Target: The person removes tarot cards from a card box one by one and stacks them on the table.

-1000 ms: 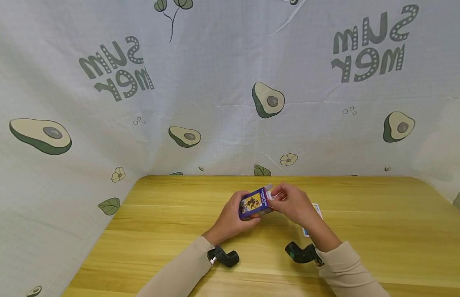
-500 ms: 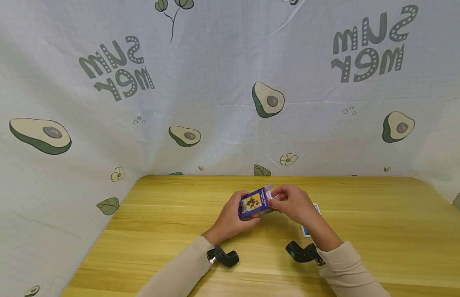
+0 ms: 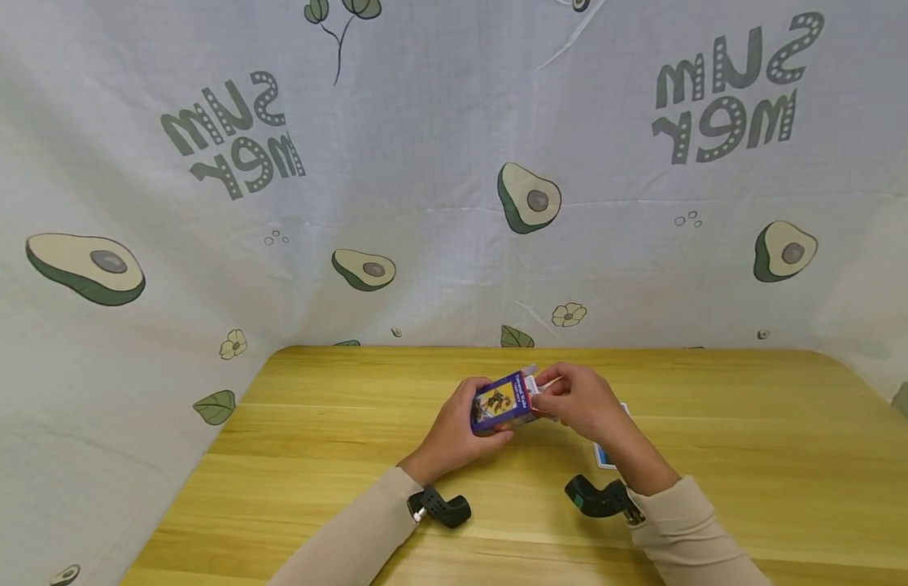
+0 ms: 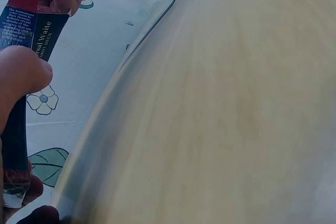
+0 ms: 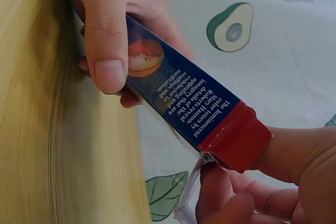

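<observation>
My left hand grips a purple-blue tarot card box, tilted above the table. In the right wrist view, its thumb lies along the box's printed narrow side. My right hand is at the box's open end, fingers curled with the tips at the opening. A red end flap sticks out there, with a clear plastic piece beside my fingers. Whatever lies inside the box between those fingertips is hidden. A blue-and-white card lies flat on the table, partly covered by my right forearm.
The yellow wood-grain table spreads beneath both hands. Behind it and at the left hangs a pale cloth printed with avocados. Black wrist cameras stick out from both wrists, low over the table.
Both hands stay nearly in place on the box. The right hand and forearm have shifted only very slightly, and the card on the table has not moved.
</observation>
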`<state>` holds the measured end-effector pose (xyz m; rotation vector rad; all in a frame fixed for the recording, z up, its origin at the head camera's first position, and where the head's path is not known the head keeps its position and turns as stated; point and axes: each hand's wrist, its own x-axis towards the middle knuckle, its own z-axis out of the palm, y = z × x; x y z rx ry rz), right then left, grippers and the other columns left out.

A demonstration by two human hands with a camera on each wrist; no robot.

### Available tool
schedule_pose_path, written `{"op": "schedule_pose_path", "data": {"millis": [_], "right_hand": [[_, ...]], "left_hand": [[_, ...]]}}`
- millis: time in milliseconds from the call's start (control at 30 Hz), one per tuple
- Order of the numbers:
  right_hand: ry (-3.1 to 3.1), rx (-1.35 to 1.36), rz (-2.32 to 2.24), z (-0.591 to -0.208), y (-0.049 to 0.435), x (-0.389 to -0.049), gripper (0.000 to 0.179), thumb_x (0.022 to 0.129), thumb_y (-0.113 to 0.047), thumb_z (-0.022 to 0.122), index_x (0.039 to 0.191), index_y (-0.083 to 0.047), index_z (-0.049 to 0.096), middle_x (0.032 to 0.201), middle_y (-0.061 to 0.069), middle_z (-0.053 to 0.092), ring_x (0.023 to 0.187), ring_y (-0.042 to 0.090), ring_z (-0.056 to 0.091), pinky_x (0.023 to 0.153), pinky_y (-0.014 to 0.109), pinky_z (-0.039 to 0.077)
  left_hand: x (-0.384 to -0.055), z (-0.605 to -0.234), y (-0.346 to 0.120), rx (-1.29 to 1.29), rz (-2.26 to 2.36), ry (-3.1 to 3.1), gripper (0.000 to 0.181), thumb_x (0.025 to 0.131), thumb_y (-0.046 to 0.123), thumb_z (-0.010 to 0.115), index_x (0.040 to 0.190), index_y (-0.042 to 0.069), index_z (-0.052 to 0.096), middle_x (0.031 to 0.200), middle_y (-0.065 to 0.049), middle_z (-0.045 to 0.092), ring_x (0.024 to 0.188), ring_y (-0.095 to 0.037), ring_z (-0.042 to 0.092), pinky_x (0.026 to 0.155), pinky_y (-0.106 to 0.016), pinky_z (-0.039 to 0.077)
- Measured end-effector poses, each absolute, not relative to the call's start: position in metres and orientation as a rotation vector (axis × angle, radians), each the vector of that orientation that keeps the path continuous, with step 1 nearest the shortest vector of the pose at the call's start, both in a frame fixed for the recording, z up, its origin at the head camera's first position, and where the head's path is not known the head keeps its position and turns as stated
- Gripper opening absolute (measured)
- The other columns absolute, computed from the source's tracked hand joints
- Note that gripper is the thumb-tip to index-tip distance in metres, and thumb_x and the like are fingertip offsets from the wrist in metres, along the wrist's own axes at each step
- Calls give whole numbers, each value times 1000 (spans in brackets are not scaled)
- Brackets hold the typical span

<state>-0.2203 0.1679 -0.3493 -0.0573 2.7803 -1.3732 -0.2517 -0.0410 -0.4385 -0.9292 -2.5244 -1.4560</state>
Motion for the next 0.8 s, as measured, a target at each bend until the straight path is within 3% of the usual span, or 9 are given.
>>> {"op": "schedule_pose_path", "data": {"millis": [567,800], "right_hand": [[2717,-23,-1442,-346,173,-221,34,87,-14,67,116,-1,56,96,11,68,81,23,59,68,31,52],[2707,-38,-1441,-344,176,-223,36,86,-14,64,118,0,55,96,12,68,75,23,57,62,33,48]], "left_hand": [[-254,-440,-41,-928,-1467,-2509,73,79,39,78,136,16,39,121,1,50,103,-12,52,89,-29,47],[-254,-440,-41,-932,-1472,-2512,72,79,39,77,136,16,38,121,1,50,103,-12,52,89,-29,47]]}}
